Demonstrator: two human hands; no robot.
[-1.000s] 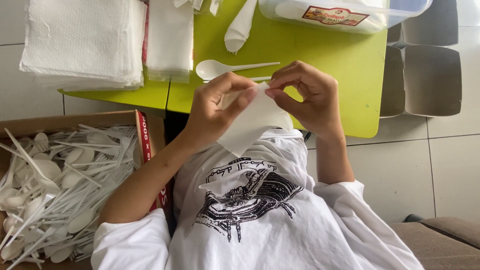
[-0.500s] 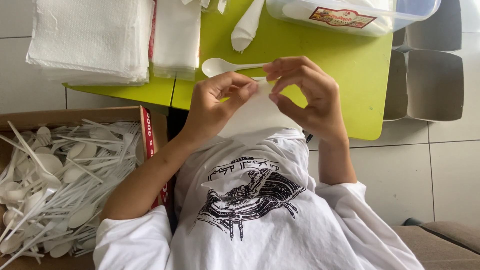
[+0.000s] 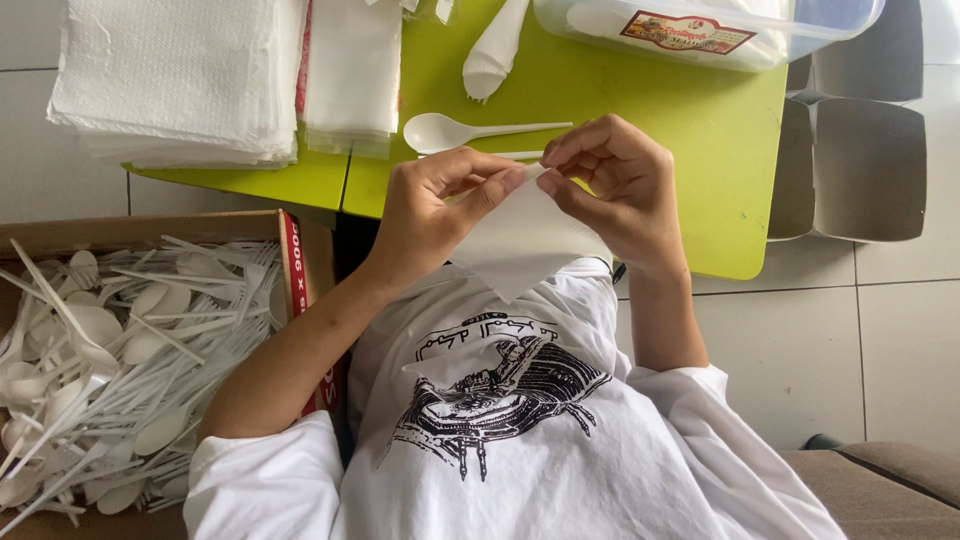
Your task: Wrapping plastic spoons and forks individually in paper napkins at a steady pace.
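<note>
Both hands pinch one white napkin [image 3: 520,240] at its top corner, left hand [image 3: 440,205] and right hand [image 3: 615,190] meeting fingertip to fingertip, each grip closed on the paper; it hangs over the near edge of the green table [image 3: 700,140]. At 12 o'clock from the hands lies a white spoon [image 3: 470,130]. At 1 o'clock, a clear tub [image 3: 700,30] with a slanted red-and-yellow label. At 10 o'clock, napkin stacks [image 3: 180,80]. At 8 o'clock, a cardboard box [image 3: 290,260], red strip on its edge, full of white cutlery [image 3: 110,360]
</note>
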